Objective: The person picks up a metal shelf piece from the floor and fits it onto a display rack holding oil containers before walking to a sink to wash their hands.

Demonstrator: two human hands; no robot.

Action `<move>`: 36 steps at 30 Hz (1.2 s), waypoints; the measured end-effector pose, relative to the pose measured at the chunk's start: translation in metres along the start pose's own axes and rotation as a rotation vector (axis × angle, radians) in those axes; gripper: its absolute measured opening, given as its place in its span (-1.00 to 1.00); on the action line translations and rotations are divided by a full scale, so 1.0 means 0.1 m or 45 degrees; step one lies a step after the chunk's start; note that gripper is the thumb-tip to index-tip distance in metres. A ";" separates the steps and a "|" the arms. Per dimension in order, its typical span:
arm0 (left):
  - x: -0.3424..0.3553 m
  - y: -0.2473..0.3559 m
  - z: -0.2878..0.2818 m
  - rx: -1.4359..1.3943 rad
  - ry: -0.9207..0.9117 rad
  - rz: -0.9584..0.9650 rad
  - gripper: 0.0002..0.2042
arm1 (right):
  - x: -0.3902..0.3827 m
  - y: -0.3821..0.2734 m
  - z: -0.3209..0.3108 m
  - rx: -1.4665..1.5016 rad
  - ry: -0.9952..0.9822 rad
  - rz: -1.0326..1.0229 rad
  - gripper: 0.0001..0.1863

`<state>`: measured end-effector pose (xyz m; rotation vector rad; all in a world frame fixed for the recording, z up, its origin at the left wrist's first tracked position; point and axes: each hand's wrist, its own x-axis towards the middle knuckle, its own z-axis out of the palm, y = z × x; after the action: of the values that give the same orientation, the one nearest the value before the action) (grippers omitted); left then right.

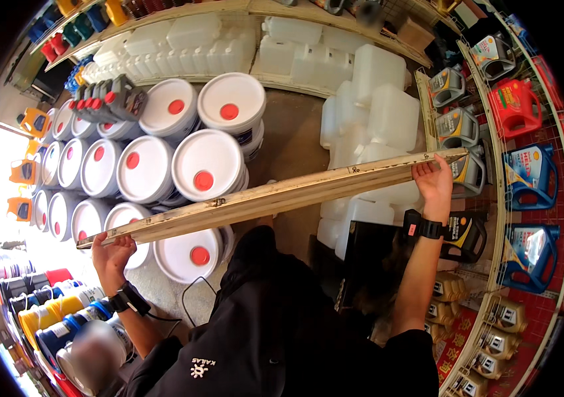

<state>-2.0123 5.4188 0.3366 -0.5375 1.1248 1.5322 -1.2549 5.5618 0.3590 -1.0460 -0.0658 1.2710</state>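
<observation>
The floor [288, 132], brown-grey, bears stacked white buckets [212, 152] with red caps on its left side and piled translucent jugs [391, 119] toward its right edge. At its far edge, a low shelf [288, 81] carries pale jugs [219, 56] along its length. On the right, a rack shelf [499, 198] holds, from far end to near, a silver jug [492, 56], a red jug [515, 108], two blue jugs [529, 178], then several gold jugs [507, 314].
</observation>
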 end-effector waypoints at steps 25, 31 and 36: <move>2.45 -2.22 4.48 0.296 0.021 0.067 -0.73 | 4.12 -0.87 -0.49 0.041 0.669 0.031 -0.70; 2.46 -2.34 4.88 0.358 0.067 0.067 -0.67 | 4.30 -1.02 -0.42 0.046 0.703 0.018 -0.79; 2.62 -2.35 4.84 0.371 0.111 0.116 -0.64 | 4.13 -1.01 -0.19 -0.051 0.667 -0.096 -0.68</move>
<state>-1.7587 5.9543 0.2519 -0.3609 1.4288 1.3998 -1.0221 5.8868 0.2142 -1.3687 0.2680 0.8992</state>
